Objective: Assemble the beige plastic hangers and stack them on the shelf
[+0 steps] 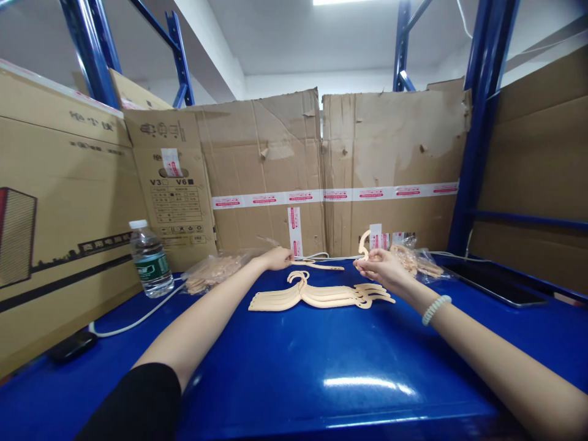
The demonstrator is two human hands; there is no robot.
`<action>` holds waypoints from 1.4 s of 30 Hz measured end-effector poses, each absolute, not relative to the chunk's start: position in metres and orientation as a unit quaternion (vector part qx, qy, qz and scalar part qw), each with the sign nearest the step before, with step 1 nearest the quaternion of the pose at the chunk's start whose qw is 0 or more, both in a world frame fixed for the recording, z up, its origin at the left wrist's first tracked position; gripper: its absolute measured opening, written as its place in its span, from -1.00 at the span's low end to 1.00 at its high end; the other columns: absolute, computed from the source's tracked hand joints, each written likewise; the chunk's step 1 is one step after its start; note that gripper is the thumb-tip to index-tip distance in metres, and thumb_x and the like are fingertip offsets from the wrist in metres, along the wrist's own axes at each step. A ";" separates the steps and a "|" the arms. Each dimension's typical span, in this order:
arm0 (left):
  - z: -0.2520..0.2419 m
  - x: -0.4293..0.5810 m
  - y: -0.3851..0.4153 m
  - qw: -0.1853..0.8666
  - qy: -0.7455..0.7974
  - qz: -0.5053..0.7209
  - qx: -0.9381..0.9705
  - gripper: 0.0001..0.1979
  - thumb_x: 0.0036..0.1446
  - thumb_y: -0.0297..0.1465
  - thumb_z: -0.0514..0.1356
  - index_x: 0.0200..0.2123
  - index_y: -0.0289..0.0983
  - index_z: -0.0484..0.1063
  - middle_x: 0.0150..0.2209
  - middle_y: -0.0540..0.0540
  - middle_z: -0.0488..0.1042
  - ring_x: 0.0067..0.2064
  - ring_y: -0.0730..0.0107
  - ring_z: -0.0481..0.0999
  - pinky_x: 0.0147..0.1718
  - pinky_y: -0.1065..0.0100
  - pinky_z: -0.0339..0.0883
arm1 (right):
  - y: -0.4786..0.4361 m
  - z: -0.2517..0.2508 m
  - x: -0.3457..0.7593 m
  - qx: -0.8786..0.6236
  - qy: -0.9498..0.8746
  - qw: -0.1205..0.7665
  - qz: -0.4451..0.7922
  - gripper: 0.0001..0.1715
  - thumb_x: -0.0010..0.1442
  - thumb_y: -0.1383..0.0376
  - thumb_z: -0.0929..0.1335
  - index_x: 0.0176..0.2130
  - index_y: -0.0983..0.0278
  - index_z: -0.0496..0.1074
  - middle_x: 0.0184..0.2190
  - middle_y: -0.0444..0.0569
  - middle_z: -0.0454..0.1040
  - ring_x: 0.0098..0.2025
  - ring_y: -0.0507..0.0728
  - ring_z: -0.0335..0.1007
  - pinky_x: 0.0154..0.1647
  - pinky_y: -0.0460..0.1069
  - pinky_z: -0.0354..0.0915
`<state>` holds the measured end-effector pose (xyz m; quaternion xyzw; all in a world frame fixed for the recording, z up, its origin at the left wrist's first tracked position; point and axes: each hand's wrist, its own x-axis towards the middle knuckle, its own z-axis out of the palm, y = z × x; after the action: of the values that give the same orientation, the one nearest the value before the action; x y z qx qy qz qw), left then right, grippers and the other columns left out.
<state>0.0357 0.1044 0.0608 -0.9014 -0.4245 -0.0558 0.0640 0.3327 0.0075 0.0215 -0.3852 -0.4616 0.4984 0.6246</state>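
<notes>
Hangers (331, 296) stacked; bagged pieces (215, 272) remain.
My right fingers (367, 263) pinch a hooked piece (364, 242); my left fingers' (287, 257) grip is unclear.

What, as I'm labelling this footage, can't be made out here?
In the head view:
- Beige hook-topped piece: lower part covered by the right hand.
- Left hand: fingertip contact too small to judge.
- Left clear plastic bag: count of beige pieces obscured by crinkling.
- Green label on clear plastic bottle: print too small.
- Black sleeve: cut off by bottom edge.
</notes>
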 end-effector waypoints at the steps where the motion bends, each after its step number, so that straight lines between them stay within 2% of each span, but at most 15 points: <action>1: 0.067 0.036 0.102 0.069 -0.429 -0.055 -0.899 -0.87 0.08 -0.49 0.11 -0.31 -0.32 0.45 -0.33 -0.11 0.54 -0.37 0.36 0.47 -0.40 0.40 0.26 | 0.009 0.021 0.334 -0.385 -0.454 0.632 0.496 -0.48 -0.22 0.53 0.51 -0.41 0.21 0.17 -0.55 -0.12 0.50 -0.49 0.07 0.49 -0.44 -0.09 0.48; 5: 0.091 0.039 0.083 0.097 -0.443 -0.062 -0.889 -0.85 0.10 -0.41 0.09 -0.28 -0.29 0.43 -0.36 -0.13 0.54 -0.41 0.32 0.47 -0.48 0.40 0.20 | 0.013 0.021 0.340 -0.391 -0.448 0.645 0.480 -0.55 -0.18 0.59 0.48 -0.33 0.25 0.31 -0.52 -0.09 0.50 -0.45 0.08 0.51 -0.37 -0.09 0.50; 10: 0.098 0.033 0.039 0.146 -0.450 -0.104 -0.875 -0.83 0.18 -0.34 0.03 -0.22 -0.27 0.35 -0.34 -0.14 0.52 -0.35 0.20 0.49 -0.47 0.36 0.18 | 0.016 0.021 0.348 -0.381 -0.469 0.624 0.495 -0.72 -0.16 0.55 0.51 -0.51 0.33 0.38 -0.47 -0.04 0.48 -0.37 0.08 0.52 -0.25 -0.10 0.49; 12: 0.089 0.028 0.020 0.154 -0.449 -0.120 -0.872 -0.83 0.21 -0.34 0.01 -0.20 -0.26 0.32 -0.33 -0.12 0.52 -0.33 0.19 0.50 -0.44 0.35 0.19 | 0.015 0.022 0.349 -0.374 -0.492 0.603 0.505 -0.73 -0.16 0.51 0.53 -0.53 0.33 0.38 -0.44 -0.03 0.48 -0.33 0.09 0.52 -0.23 -0.08 0.48; 17: 0.049 0.017 -0.012 0.137 -0.433 -0.200 -0.869 -0.86 0.26 -0.33 -0.01 -0.27 -0.24 0.29 -0.35 -0.06 0.49 -0.38 0.29 0.48 -0.43 0.36 0.22 | 0.005 0.028 0.346 -0.405 -0.534 0.546 0.502 -0.69 -0.22 0.34 0.57 -0.49 0.35 0.43 -0.38 -0.01 0.48 -0.35 0.05 0.44 -0.37 -0.11 0.40; 22: 0.014 0.009 -0.021 0.094 -0.399 -0.306 -0.859 -0.91 0.25 -0.38 0.03 -0.25 -0.25 0.29 -0.30 -0.08 0.47 -0.27 0.29 0.48 -0.30 0.32 0.31 | -0.004 0.030 0.338 -0.422 -0.571 0.484 0.512 -0.62 -0.30 0.25 0.60 -0.60 0.37 0.40 -0.34 -0.04 0.45 -0.30 0.03 0.38 -0.40 -0.14 0.32; 25: 0.004 0.006 -0.023 0.063 -0.374 -0.359 -0.853 -0.87 0.25 -0.40 0.03 -0.16 -0.24 0.32 -0.22 -0.10 0.48 -0.19 0.29 0.48 -0.22 0.30 0.33 | -0.005 0.028 0.335 -0.416 -0.570 0.445 0.551 -0.61 -0.34 0.25 0.61 -0.57 0.38 0.43 -0.39 -0.07 0.44 -0.33 0.01 0.37 -0.37 -0.13 0.32; 34: -0.006 0.006 -0.025 0.026 -0.379 -0.376 -0.845 -0.86 0.23 -0.42 0.07 -0.16 -0.21 0.38 -0.19 -0.06 0.51 -0.18 0.31 0.51 -0.19 0.32 0.34 | -0.004 0.026 0.336 -0.406 -0.530 0.385 0.638 -0.66 -0.22 0.30 0.59 -0.45 0.38 0.47 -0.36 -0.04 0.49 -0.28 0.04 0.45 -0.13 -0.04 0.40; 42: -0.006 0.005 -0.024 0.029 -0.391 -0.387 -0.834 -0.87 0.20 -0.39 0.11 -0.18 -0.21 0.38 -0.20 -0.04 0.51 -0.19 0.30 0.51 -0.19 0.32 0.34 | -0.010 0.027 0.330 -0.403 -0.518 0.380 0.652 -0.84 0.04 0.41 0.48 -0.43 0.36 0.41 -0.31 -0.01 0.53 -0.28 0.07 0.52 -0.12 0.00 0.46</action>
<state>0.0053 -0.0244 -0.0062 -0.8343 -0.3911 -0.3874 0.0290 0.3300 -0.0097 0.0266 -0.4033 -0.5183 0.6515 0.3798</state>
